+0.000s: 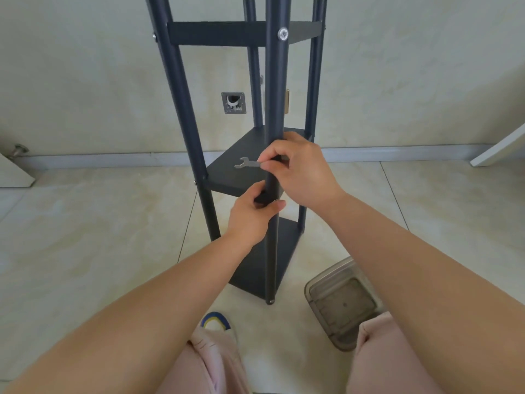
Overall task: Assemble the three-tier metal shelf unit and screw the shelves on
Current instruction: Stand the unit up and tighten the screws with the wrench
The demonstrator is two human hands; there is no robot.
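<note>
A black three-tier metal shelf unit stands upright on the tiled floor in front of me. Its top shelf, middle shelf and bottom shelf sit between four round posts. A silver bolt head shows on the near post at the top shelf. My right hand pinches a small flat silver wrench beside the near post, just above the middle shelf. My left hand grips the near corner of the middle shelf where it meets that post.
A clear plastic container lies on the floor to the right of the shelf's foot. My knees in pink trousers and a slipper are at the bottom. A wall with a small metal plate is close behind. White furniture edges stand at far left and right.
</note>
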